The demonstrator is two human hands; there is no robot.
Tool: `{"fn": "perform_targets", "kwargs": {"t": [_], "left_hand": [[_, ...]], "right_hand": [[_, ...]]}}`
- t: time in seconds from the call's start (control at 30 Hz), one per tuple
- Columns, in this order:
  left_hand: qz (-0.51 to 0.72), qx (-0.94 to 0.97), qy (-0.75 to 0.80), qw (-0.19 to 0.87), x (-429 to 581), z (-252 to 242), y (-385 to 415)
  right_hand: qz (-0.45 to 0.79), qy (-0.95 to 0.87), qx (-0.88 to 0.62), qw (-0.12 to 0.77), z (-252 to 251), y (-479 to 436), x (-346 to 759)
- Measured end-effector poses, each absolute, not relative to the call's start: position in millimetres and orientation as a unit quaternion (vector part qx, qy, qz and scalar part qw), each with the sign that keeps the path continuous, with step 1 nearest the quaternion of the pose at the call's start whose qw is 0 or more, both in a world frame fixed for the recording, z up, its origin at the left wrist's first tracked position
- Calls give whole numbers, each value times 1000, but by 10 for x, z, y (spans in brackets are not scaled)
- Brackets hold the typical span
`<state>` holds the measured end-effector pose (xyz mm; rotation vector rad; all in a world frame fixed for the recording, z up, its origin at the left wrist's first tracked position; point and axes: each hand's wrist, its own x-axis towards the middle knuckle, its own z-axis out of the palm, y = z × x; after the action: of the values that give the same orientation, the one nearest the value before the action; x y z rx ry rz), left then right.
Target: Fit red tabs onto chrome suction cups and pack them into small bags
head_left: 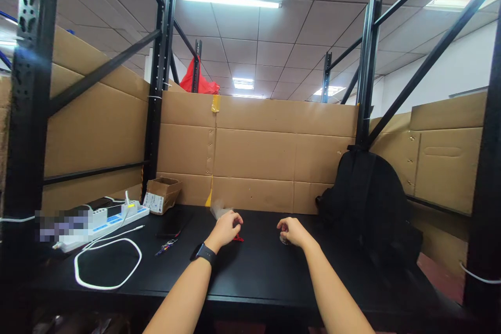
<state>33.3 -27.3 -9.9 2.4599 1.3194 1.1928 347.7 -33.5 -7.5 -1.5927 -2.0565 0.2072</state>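
Observation:
My left hand (pixel 226 227), with a dark watch on its wrist, is just above the black tabletop with its fingers curled inward. What lies within its fingers is hidden. A blurred, see-through, plastic-like piece (pixel 218 211) shows just behind it, and a small red thing (pixel 238 238) is on the table by its fingertips. To the right, my right hand (pixel 294 231) has its fingers bent in a pinch. At those fingertips, low over the table, is a small clear round object (pixel 284 240); its exact kind is too small to tell.
On the left are a white power strip (pixel 117 219), a looped white cable (pixel 107 287), a bunch of keys (pixel 167 247), a dark flat object (pixel 170 229) and an open cardboard box (pixel 163 194). A black backpack (pixel 366 209) stands right. Cardboard walls (pixel 254 154) enclose the tabletop (pixel 262 276).

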Motion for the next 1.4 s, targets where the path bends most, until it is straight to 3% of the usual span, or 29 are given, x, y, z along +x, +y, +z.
{"fn": "perform_targets", "kwargs": {"t": [0.33, 0.63, 0.87, 1.07, 1.4], "left_hand": [[389, 813, 430, 61, 358, -112, -273], [390, 814, 424, 72, 358, -100, -284], [394, 824, 394, 102, 394, -43, -366], [459, 815, 300, 187, 580, 35, -507], [462, 809, 305, 198, 646, 3, -529]], "right_hand": [[122, -752, -608, 224, -114, -356, 3485], [123, -727, -622, 265, -47, -411, 3556], [203, -756, -520, 342, 58, -507, 3234], [419, -678, -298, 525, 76, -603, 2639], [464, -659, -272, 526, 19, -660, 2531]]}}
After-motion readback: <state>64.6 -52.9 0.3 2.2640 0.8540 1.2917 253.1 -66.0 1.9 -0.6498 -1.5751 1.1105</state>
